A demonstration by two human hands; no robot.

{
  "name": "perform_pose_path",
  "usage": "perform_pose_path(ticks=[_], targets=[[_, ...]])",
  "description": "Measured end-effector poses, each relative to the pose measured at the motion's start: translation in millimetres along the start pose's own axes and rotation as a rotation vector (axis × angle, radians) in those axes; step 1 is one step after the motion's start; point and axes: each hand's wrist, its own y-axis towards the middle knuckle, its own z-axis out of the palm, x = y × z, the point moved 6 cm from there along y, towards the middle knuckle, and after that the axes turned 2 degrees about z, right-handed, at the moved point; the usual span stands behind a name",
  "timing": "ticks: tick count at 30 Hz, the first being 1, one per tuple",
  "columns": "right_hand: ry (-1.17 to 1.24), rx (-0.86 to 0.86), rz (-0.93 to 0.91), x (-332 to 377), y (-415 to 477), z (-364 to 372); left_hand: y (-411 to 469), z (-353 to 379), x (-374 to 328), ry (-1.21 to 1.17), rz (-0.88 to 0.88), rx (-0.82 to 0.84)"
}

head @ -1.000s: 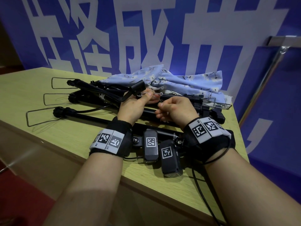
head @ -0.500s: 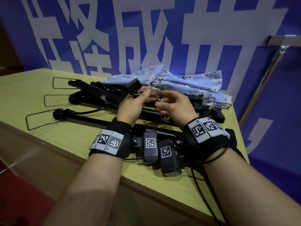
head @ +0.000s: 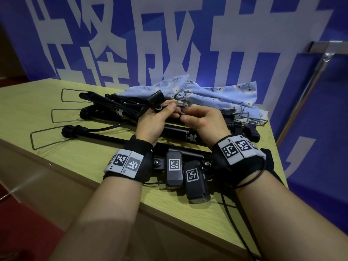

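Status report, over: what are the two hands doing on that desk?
Left hand pinching pale plastic clip. Right hand pinching small pale piece beside it. Black folded stand underneath, floral cloth behind; nothing blocking.

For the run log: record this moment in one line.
left hand: pinches pale plastic piece | right hand: pinches same piece | beneath: folded black stands on table | behind: floral cloth

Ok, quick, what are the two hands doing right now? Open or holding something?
Left hand: pinching a small pale plastic strip.
Right hand: pinching that strip's near end, it seems.
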Motion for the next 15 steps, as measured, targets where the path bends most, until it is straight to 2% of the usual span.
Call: perform_pose_path(ticks=[9,12,15], targets=[[0.007,-0.032,0.046,-4.4,3.0,-1.9,0.3,2.3,-1.7,0.028,0.043,0.053],[0.221,0.002,0.104,-3.4,1.3,3.1,1.4,1.7,-4.8,0.029,0.043,0.021],[0.340,0.063,0.085,1.4,-0.8,9.6,2.7,8.3,-14.8,0.062,0.051,0.126]])
